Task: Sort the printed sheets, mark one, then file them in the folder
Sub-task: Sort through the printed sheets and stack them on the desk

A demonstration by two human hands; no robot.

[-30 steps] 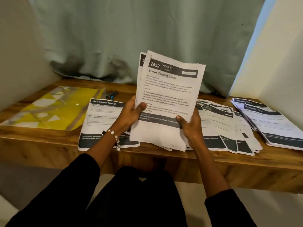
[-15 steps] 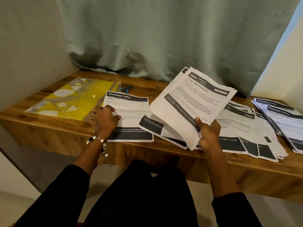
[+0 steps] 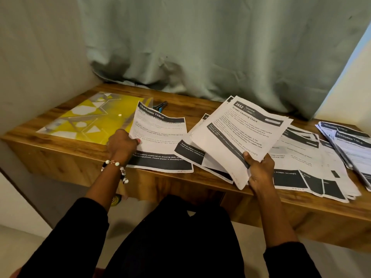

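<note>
1. The wooden desk [image 3: 60,155] sits in a corner; a green curtain [image 3: 220,47] hangs behind it.
2. The left hand [image 3: 121,144] pinches a sheet [image 3: 160,137] beside the yellow folder [image 3: 90,119].
3. The right hand [image 3: 259,167] grips a stack of sheets [image 3: 236,137]; more piles [image 3: 305,157] lie to the right.
</note>
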